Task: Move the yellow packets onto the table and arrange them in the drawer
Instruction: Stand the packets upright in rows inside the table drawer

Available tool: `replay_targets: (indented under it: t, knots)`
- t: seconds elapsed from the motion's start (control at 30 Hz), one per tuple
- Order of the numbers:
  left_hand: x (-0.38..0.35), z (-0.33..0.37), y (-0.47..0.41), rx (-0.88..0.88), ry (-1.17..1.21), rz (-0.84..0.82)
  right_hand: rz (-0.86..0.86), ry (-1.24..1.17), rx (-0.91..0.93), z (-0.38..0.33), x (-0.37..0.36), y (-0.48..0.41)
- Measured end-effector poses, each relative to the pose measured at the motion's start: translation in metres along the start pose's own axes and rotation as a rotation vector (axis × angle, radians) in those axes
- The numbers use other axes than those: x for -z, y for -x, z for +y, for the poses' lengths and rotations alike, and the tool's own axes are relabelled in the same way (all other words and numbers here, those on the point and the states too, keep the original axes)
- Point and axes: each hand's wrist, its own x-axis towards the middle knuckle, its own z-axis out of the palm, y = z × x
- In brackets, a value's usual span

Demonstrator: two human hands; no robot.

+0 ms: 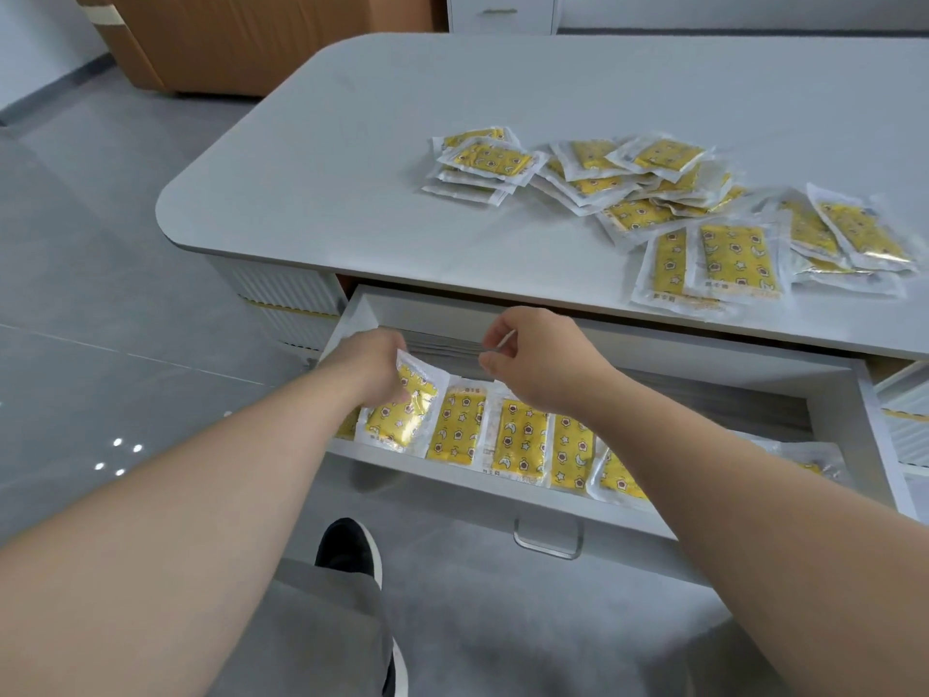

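Observation:
My left hand (374, 364) grips a yellow star-patterned packet (402, 412) by its top edge and holds it tilted at the left end of the open white drawer (502, 487). To its right, several yellow packets (520, 440) lie side by side along the drawer's front. My right hand (535, 364) hovers above this row with its fingers curled. A thin pale sliver shows at its fingertips, and I cannot tell what it is. On the grey table (352, 193), more yellow packets (653, 193) lie in loose heaps at the right.
A metal handle (548, 538) hangs on the drawer front. My leg and black shoe (347, 548) are on the grey floor below the drawer. An orange-brown cabinet (226, 37) stands at the back left, and a white cabinet (502, 12) behind the table.

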Motion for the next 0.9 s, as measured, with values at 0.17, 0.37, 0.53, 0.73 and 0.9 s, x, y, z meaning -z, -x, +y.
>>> replay_targets:
  t: [0.17, 0.37, 0.53, 0.73, 0.9]
  knots:
    - [-0.001, 0.000, 0.004, 0.023, -0.228, 0.068, -0.014, 0.032, 0.011, 0.003, 0.007, 0.003]
    - [0.016, 0.038, 0.016, -0.023, -0.423, 0.101, 0.021, 0.109, 0.006, 0.011, 0.028, 0.009]
    - [0.051, 0.098, 0.037, -0.161, -0.153, 0.205, 0.190, 0.128, -0.026, 0.014, 0.059, 0.012]
    - [0.047, 0.155, 0.043, -0.421, 0.063, 0.352, 0.501, 0.222, -0.219, 0.035, 0.109, 0.013]
    - [0.026, 0.195, 0.038, -0.694, 0.021, 0.386, 0.499, 0.386, -0.476, 0.064, 0.144, 0.019]
